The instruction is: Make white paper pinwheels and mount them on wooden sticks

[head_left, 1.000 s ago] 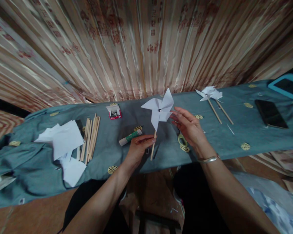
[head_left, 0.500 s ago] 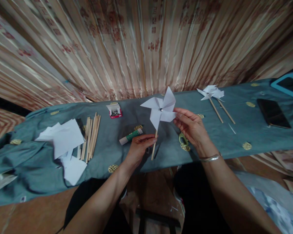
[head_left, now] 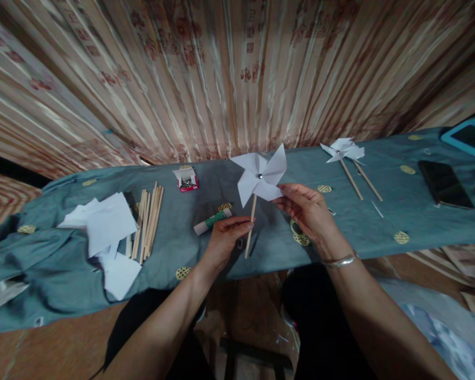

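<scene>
A white paper pinwheel [head_left: 260, 176] on a thin wooden stick [head_left: 250, 238] is held up over the cloth-covered table, a shiny pin at its centre. My left hand [head_left: 228, 235] is closed on the stick, pinching it below the paper blades. With thumb and fingers, my right hand [head_left: 305, 208] pinches the tip of the lower right blade. A green and white glue stick [head_left: 212, 221] lies just beyond my left hand. Partly covered by my right hand is a yellow-green ring-shaped thing [head_left: 296, 227], perhaps a scissors handle.
White paper pieces [head_left: 111, 224] and several wooden sticks [head_left: 147, 224] lie at left. A small red box of metal pins [head_left: 187, 181] stands open near the back. Two more pinwheels [head_left: 342, 150], a dark phone [head_left: 445, 184] and a blue-framed device [head_left: 469, 138] lie right. A curtain [head_left: 237, 79] hangs behind.
The pinwheel's blades have turned clockwise a little, and my right hand has moved slightly down with the blade tip. My left hand stays on the stick.
</scene>
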`<action>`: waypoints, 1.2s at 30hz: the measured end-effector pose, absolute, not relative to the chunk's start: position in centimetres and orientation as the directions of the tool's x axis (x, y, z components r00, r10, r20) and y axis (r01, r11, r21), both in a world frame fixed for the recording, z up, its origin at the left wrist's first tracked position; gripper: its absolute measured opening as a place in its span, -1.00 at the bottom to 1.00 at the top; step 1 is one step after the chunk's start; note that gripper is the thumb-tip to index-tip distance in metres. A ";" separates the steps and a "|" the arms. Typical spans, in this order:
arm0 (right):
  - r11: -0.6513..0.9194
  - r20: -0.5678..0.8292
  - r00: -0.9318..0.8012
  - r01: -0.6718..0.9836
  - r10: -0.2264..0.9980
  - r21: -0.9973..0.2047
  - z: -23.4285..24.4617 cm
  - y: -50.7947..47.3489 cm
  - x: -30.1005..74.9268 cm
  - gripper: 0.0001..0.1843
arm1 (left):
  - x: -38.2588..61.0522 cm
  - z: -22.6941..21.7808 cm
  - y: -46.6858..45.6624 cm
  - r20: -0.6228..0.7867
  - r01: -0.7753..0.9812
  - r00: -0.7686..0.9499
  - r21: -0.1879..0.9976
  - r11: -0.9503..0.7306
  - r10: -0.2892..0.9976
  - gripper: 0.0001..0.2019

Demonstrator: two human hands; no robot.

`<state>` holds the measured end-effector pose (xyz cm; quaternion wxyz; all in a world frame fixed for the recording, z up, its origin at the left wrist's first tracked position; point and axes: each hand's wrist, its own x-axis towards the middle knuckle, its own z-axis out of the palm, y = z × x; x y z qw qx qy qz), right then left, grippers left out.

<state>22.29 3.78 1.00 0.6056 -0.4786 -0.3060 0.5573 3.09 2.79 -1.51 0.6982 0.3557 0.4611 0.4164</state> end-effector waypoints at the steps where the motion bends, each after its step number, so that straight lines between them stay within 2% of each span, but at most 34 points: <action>1: -0.079 -0.161 0.188 -0.380 0.969 -0.921 0.9 3.7 22.2 -0.69 | 3.1 -1.5 2.8 -0.349 -0.259 0.222 0.879 0.400 0.910 -0.75; 15: -0.131 -0.168 0.104 -0.293 0.980 -0.947 0.6 2.9 19.7 -0.63 | 3.0 -1.4 3.2 -0.338 -0.299 0.199 0.873 0.385 0.920 -0.75; 23: -0.034 -0.038 0.028 -0.123 0.999 -0.992 0.0 2.5 18.7 -0.70 | 3.0 -1.4 3.1 -0.305 -0.313 0.219 0.878 0.363 0.927 -0.77; 28: -0.007 -0.008 0.025 -0.038 1.000 -0.999 0.1 2.6 19.5 -0.71 | 2.9 -1.4 3.1 -0.331 -0.305 0.206 0.873 0.382 0.921 -0.74; 30: -0.022 -0.029 0.092 -0.071 0.995 -0.997 0.3 2.9 20.4 -0.70 | 2.9 -1.4 3.1 -0.335 -0.296 0.208 0.874 0.386 0.919 -0.74; 33: -0.014 -0.068 0.245 -0.215 0.967 -0.976 0.8 3.4 22.0 -0.67 | 3.0 -1.4 3.0 -0.338 -0.288 0.216 0.875 0.390 0.916 -0.75; 36: 0.012 -0.092 0.303 -0.326 0.949 -0.945 1.5 3.6 23.1 -0.63 | 3.1 -1.5 2.7 -0.339 -0.263 0.247 0.878 0.400 0.908 -0.77</action>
